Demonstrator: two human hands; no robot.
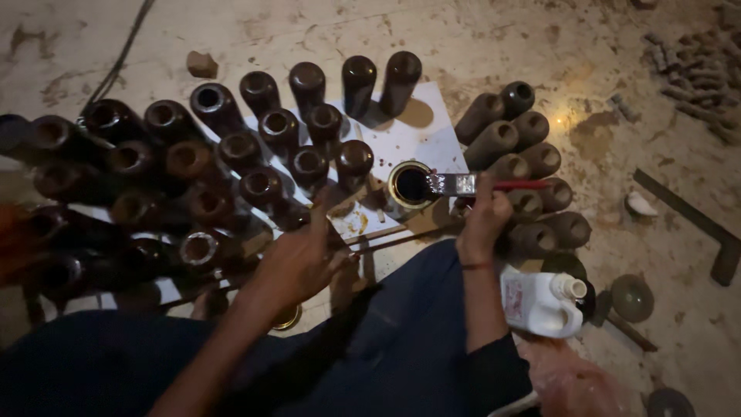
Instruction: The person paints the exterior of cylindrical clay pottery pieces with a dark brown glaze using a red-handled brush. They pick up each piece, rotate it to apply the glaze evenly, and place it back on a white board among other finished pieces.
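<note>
Right hand (pixel 482 220) grips a red-handled brush (pixel 471 184), bristles over the open tin (pixel 410 184) of dark liquid on the white sheet (pixel 421 131). Left hand (pixel 297 259) reaches toward the dark glossy cylinders (pixel 255 154) standing on the sheet and floor (pixel 494 46); its fingers are curled, can't tell if it holds anything. Dull unpainted cylinders (pixel 532 162) are stacked right of the tin, and a white plastic bottle (pixel 540 303) lies near the right forearm.
</note>
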